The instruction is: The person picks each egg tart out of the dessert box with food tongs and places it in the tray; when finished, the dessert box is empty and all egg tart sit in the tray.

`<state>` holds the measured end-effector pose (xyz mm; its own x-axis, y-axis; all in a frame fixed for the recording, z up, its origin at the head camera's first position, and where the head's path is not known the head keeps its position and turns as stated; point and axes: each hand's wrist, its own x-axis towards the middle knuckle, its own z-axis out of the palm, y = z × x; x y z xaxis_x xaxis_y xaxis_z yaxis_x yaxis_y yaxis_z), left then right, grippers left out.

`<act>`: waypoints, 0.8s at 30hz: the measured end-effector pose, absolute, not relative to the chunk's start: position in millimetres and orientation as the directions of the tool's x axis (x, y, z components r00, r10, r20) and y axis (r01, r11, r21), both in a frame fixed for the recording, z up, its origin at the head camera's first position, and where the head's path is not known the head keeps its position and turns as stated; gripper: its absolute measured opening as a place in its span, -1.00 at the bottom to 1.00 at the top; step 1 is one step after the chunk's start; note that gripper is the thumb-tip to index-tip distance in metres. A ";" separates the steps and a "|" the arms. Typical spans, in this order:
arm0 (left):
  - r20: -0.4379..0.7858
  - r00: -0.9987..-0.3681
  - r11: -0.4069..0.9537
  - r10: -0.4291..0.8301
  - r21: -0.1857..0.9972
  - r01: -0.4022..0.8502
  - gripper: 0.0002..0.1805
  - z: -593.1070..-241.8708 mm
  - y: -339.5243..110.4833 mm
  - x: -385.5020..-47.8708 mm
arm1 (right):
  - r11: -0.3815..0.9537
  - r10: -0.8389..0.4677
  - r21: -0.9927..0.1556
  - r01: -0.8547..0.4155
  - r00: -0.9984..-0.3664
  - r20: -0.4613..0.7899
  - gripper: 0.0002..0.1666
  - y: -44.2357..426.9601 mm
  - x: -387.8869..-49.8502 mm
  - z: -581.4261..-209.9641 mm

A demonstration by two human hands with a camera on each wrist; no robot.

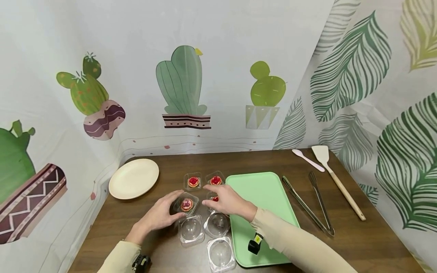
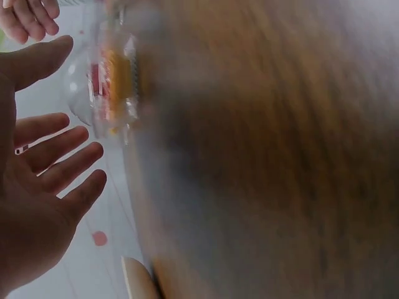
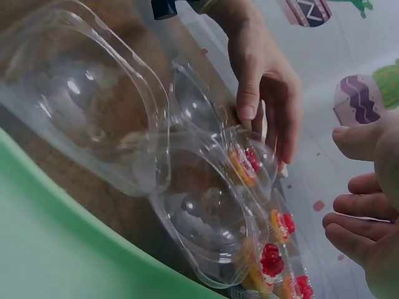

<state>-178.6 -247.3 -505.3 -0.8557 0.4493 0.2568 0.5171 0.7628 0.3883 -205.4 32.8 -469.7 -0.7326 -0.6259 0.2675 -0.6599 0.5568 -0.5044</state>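
Red-topped tarts sit in clear plastic boxes at the middle of the table. My left hand (image 1: 158, 214) is beside the nearest left tart (image 1: 187, 205), thumb and fingers spread on either side of its box. In the left wrist view a clear domed lid (image 2: 76, 90) covers that tart, and the fingers look straight and apart from it. My right hand (image 1: 229, 199) hovers over the near right tart (image 1: 214, 198), partly hiding it, with nothing in its fingers. Two more tarts, a left one (image 1: 193, 182) and a right one (image 1: 216, 180), stand behind.
Clear domed lids (image 1: 191, 229) lie close to me. Right of them is a green tray (image 1: 263, 189), under my right forearm. Metal tongs (image 1: 304, 203), a white spatula (image 1: 341, 185) and a pink spoon (image 1: 308, 160) lie farther right. A cream plate (image 1: 134, 179) is at left.
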 end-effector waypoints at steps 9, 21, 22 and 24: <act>0.204 -0.862 0.758 0.464 0.412 0.506 -0.18 -511.3 -253.6 -187.0 | 0.585 -0.636 -0.512 -0.629 -0.748 0.191 -0.41 15.2 -224.3 -474.3; 0.172 -0.855 0.758 0.489 0.401 0.514 -0.21 -514.8 -251.8 -193.4 | 0.626 -0.663 -0.485 -0.611 -0.744 0.082 -0.43 2.2 -239.1 -487.3; 0.172 -0.858 0.760 0.485 0.403 0.510 -0.22 -514.6 -250.7 -193.3 | 0.626 -0.670 -0.482 -0.613 -0.739 0.069 -0.44 1.2 -239.5 -487.3; 0.177 -0.865 0.766 0.470 0.405 0.500 -0.23 -514.2 -248.5 -192.9 | 0.628 -0.686 -0.465 -0.624 -0.726 0.048 -0.44 -0.6 -240.8 -487.4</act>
<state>-192.9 -248.5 -514.2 -0.8645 0.4705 0.1768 0.4995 0.7657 0.4051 -240.8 -0.6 -487.4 -0.7259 -0.6861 0.0479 -0.6240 0.6277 -0.4655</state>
